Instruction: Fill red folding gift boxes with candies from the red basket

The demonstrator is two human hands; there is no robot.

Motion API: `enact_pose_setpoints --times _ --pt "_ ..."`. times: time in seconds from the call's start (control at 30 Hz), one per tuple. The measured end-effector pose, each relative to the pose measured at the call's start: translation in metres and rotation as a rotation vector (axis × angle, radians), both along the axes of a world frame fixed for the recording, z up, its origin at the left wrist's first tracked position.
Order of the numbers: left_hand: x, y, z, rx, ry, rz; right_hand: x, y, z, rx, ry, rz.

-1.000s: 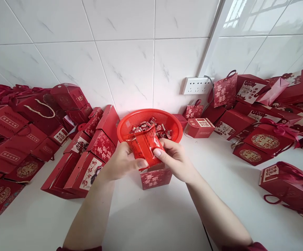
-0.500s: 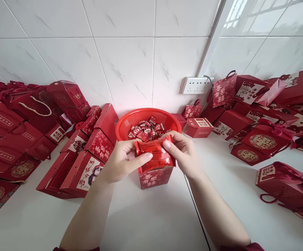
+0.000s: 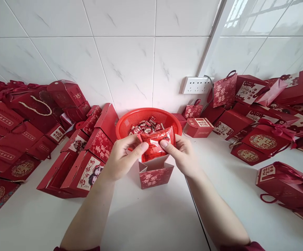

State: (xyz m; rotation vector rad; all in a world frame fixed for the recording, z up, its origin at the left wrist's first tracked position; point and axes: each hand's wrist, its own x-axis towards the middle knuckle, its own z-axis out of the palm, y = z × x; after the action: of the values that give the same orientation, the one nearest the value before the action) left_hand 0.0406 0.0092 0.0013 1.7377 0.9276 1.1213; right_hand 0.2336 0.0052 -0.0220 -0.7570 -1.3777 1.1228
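Note:
Both hands hold a shiny red wrapped packet [image 3: 155, 143] between them, just above a small box. My left hand [image 3: 125, 157] pinches its left side, thumb on the front. On the right side, my right hand [image 3: 181, 153] grips it the same way. The red patterned box [image 3: 156, 177] stands upright on the white table with its top open; the packet and fingers hide part of its far edge. Behind the packet is a red plastic basket [image 3: 122, 122] holding many small wrapped candies [image 3: 147, 126].
Red gift boxes [image 3: 5, 132] pile up at the left, with taller open boxes [image 3: 85, 170] nearer the middle. More boxes [image 3: 261, 139] with ribbons lie at the right. A small box [image 3: 198, 127] sits beside the basket. A power strip [image 3: 196, 85] is on the tiled wall.
The packet has tipped more upright and moved slightly up and back, with both hands still on it. More of the box's open top now shows below it.

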Motion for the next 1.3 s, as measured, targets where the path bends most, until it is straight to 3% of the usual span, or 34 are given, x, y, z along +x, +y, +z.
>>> enact_pose_setpoints --times 0.33,0.7,0.87,1.1,1.3 --pt "0.007 -0.004 -0.005 -0.031 0.000 0.043 -0.004 0.000 -0.010 0.107 -0.211 -0.127" --pt "0.007 0.001 -0.007 0.142 0.096 0.018 -0.011 0.002 -0.018 0.158 -0.123 -0.190" --pt "0.010 0.000 -0.010 0.197 0.106 0.036 -0.009 0.007 -0.015 0.110 -0.050 -0.135" --pt "0.006 0.007 -0.017 0.174 0.155 0.210 0.000 0.008 -0.010 0.003 -0.126 0.068" --pt "0.002 0.009 -0.010 0.018 0.169 0.029 0.005 0.009 -0.010 -0.022 -0.011 0.107"
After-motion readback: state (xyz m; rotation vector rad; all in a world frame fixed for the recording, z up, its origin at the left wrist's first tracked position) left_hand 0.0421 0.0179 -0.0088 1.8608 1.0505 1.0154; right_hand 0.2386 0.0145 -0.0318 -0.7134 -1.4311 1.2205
